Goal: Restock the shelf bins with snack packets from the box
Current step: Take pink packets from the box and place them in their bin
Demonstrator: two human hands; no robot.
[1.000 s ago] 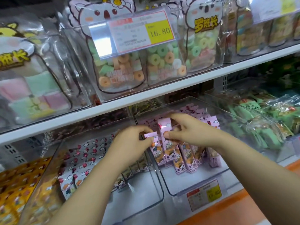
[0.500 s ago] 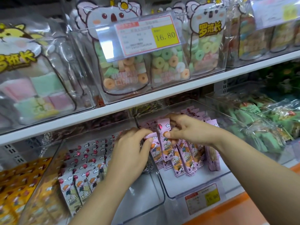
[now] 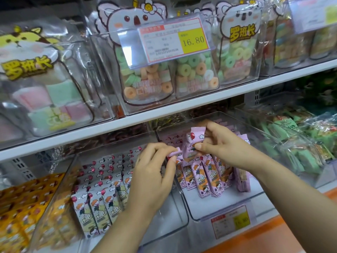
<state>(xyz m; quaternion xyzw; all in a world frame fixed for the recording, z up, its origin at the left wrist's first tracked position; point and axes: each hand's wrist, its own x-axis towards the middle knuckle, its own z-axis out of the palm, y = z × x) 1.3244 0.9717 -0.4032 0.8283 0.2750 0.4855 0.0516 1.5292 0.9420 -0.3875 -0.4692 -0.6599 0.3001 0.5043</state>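
while both hands work over the lower shelf, the right hand [image 3: 222, 145] holds one pink packet [image 3: 191, 141] upright above the clear bin [image 3: 224, 216] at the middle of that shelf, whose front wall sits at the shelf's front edge. grip of the right hand: thumb and fingers curled, pinching the packet at about mid-height.

the left hand [image 3: 155, 176] sits just beside it, over the wall between this bin and the neighbouring bin [image 3: 164, 230] to the left. grip of the left hand: thumb and forefinger pinching the crimped end of a second pink packet [image 3: 174, 154]; the rest of that packet is hidden behind the fingers. whether the two held packets touch cannot be told.

inside the clear bin, a row of pink packets [image 3: 204, 178] stands leaning back, set away from the front wall. the neighbouring bin carries white packets [image 3: 94, 207] in rows with the same cartoon print. a price tag [image 3: 231, 223] with a yellow panel hangs on the front of the clear bin.

yellow packets [image 3: 18, 207] lie toward the left end of the lower shelf, green packets [image 3: 291, 143] toward the right end. on the upper shelf [image 3: 164, 110], bags of ring sweets [image 3: 145, 79] stand behind a tag reading 16.80 [image 3: 175, 39].
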